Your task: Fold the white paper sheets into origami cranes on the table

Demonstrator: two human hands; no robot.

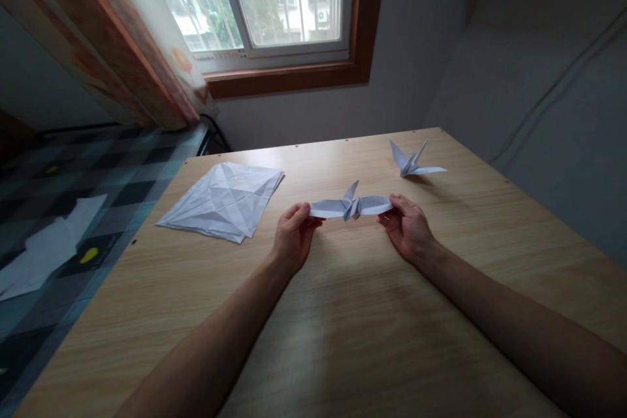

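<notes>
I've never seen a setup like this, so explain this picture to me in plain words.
There is no machine here, only a person's bare hands. One camera, worn on the head, looks forward and down, so the forearms reach in from below. The left hand and right hand each pinch one wing of a folded paper crane. On the wooden table, a second crane stands toward the far right, and creased white sheets lie stacked at the left.
</notes>
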